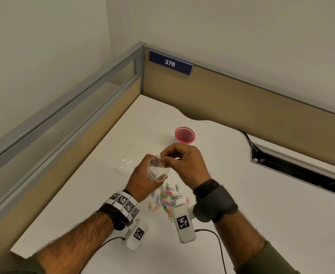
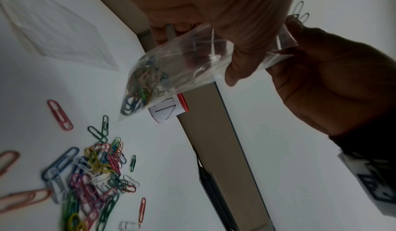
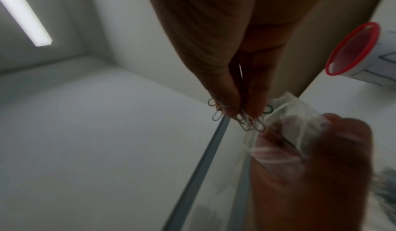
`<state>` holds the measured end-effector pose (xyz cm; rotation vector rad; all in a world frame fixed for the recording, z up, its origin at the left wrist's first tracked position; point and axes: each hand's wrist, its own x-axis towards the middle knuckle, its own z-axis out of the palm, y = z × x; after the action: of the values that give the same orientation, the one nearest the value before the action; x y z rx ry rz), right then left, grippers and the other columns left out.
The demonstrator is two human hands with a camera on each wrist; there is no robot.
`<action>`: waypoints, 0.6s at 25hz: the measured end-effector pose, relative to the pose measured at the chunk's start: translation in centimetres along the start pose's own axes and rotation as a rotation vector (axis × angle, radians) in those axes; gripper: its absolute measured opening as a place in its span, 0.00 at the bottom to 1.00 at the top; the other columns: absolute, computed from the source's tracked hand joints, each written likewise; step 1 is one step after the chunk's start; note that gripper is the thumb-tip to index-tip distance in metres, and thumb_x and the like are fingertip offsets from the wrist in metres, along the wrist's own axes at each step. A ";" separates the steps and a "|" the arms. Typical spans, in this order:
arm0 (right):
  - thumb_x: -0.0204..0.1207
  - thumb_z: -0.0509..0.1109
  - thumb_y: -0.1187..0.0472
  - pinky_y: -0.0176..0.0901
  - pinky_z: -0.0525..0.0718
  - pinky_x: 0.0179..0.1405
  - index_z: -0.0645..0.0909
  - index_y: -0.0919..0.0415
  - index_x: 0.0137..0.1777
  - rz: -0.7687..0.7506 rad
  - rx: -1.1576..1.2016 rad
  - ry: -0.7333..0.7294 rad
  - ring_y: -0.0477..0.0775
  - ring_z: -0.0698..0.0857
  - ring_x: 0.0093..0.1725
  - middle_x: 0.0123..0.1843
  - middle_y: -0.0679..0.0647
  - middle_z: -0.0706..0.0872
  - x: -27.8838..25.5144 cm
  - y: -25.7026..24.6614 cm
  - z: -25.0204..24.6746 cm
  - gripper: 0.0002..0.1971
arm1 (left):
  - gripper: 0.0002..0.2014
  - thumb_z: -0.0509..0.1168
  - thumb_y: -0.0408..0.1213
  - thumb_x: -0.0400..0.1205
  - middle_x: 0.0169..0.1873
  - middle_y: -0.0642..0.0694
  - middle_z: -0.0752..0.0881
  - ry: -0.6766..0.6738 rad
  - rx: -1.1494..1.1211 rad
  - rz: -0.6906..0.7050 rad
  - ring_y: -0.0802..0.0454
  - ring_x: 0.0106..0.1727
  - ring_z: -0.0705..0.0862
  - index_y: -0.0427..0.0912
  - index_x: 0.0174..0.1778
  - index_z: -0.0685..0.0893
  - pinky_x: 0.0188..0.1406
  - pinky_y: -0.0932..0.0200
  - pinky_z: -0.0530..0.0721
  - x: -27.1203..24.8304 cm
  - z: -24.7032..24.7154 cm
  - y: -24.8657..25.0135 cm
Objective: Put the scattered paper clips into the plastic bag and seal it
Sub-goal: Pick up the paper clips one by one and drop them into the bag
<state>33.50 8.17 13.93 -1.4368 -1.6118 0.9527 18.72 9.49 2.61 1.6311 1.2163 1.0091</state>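
An office cubicle: tan partition walls [image 1: 241, 99], number plate "376" [image 1: 170, 63], white desk [image 1: 241, 194].

Multicoloured paper clips [image 1: 167, 198], clear bag [image 1: 157, 169], red-rimmed cup [image 1: 184, 135].

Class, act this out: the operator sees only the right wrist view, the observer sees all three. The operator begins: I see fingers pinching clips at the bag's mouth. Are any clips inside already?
Observer: Yes, a bunch of clips sits in the bottom corner of the bag.
Operator: Are any left on the table?
Observer: Many. A pile lies on the table beneath the bag.
Operator: Is that the only bag?
Observer: No, a second bag lies flat beyond the left hand.
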 end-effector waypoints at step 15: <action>0.76 0.72 0.66 0.39 0.88 0.49 0.87 0.59 0.48 0.154 -0.322 0.101 0.50 0.87 0.44 0.46 0.53 0.89 0.2 7.9 -2.2 0.04 | 0.18 0.78 0.38 0.72 0.54 0.47 0.87 -0.006 -0.059 0.058 0.49 0.61 0.85 0.46 0.55 0.80 0.66 0.47 0.84 -0.6 -3.4 -0.9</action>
<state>38.87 9.15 7.75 -1.8201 -1.6511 0.7128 15.18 9.59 2.81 1.6302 1.1315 1.0656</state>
